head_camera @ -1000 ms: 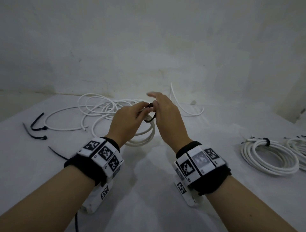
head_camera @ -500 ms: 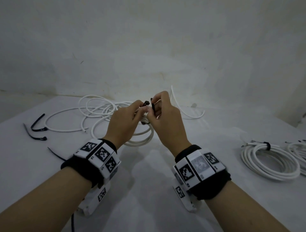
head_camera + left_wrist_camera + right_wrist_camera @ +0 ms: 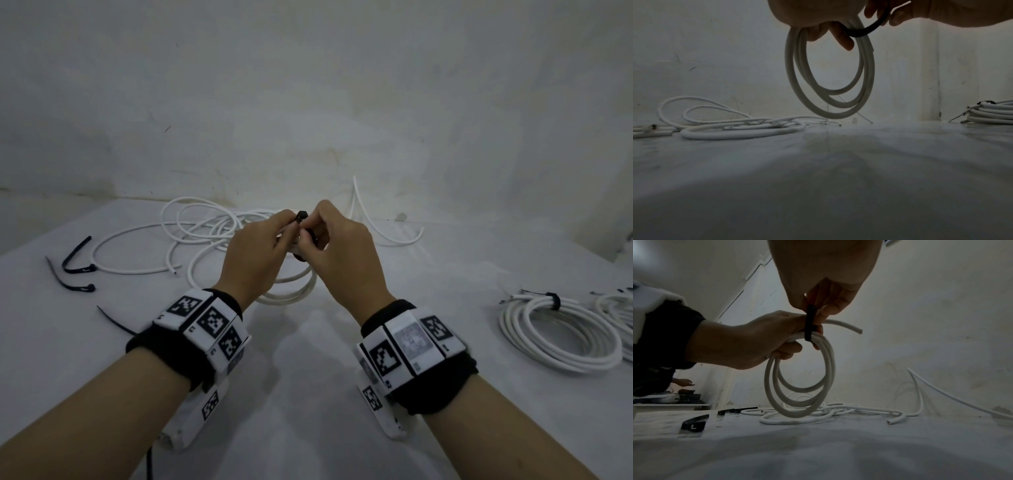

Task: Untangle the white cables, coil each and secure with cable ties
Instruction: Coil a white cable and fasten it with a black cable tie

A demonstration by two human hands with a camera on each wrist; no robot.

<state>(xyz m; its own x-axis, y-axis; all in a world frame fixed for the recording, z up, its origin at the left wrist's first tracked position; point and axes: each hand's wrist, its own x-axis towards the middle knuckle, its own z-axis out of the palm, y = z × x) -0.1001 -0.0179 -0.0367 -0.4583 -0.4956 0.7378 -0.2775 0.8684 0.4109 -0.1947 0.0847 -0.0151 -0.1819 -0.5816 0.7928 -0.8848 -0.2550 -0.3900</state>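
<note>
My left hand (image 3: 263, 243) grips a small coil of white cable (image 3: 291, 294), which hangs in three loops above the table (image 3: 308, 394). A black cable tie (image 3: 302, 216) wraps over the top of the coil, its head sticking up between both hands. My right hand (image 3: 337, 240) pinches the tie's strap between thumb and fingers. In the left wrist view the tie (image 3: 865, 30) curves under the coil (image 3: 830, 100). In the right wrist view the tie (image 3: 809, 322) stands upright across the coil (image 3: 801, 412), with the left hand (image 3: 740, 344) beneath the right hand (image 3: 824, 272).
Loose tangled white cables (image 3: 205, 233) lie behind the hands near the wall. Spare black ties (image 3: 77, 260) lie at the left, one more (image 3: 116, 322) by my left wrist. Tied coils (image 3: 558, 329) rest at the right. Another person's hand (image 3: 682, 382) shows far left.
My right hand's fingers went from stretched out to pinching the tie. Both hands rose slightly with the coil, and the tie's head now sticks up between them.
</note>
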